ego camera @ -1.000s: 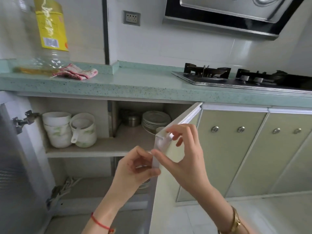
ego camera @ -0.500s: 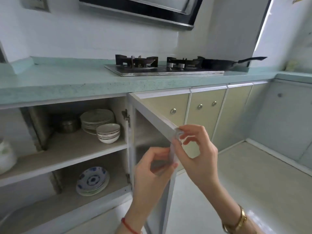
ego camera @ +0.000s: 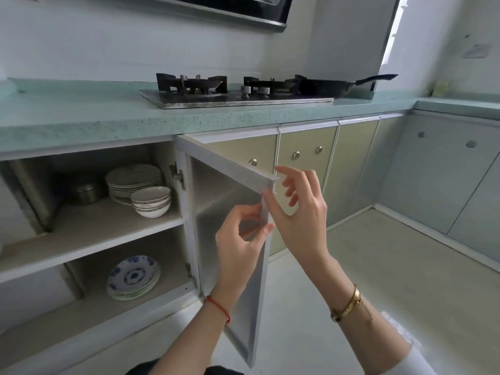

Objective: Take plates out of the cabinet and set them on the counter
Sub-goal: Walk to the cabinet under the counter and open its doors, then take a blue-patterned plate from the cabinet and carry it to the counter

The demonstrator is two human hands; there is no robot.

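The cabinet door point(ego camera: 224, 212) stands swung wide open under the green counter point(ego camera: 108, 117). My left hand point(ego camera: 238, 239) pinches its free edge from the inner side. My right hand point(ego camera: 300, 209) holds the same edge with the thumb, its fingers spread behind the door's top corner. On the upper shelf a stack of white plates point(ego camera: 134, 177) sits behind stacked white bowls point(ego camera: 151, 200). Blue-patterned plates point(ego camera: 134, 277) lie on the lower shelf. Both stacks are well left of my hands.
A steel canister point(ego camera: 86, 192) stands left of the white plates. A gas stove point(ego camera: 235, 93) sits on the counter with a black pan point(ego camera: 332, 86) at its right end. Closed cabinet doors point(ego camera: 305, 169) continue to the right, and pale floor point(ego camera: 378, 266) lies below.
The view has swung right and the door has opened further, uncovering the bowls and the blue-patterned plates. Both hands stay on the door's edge.
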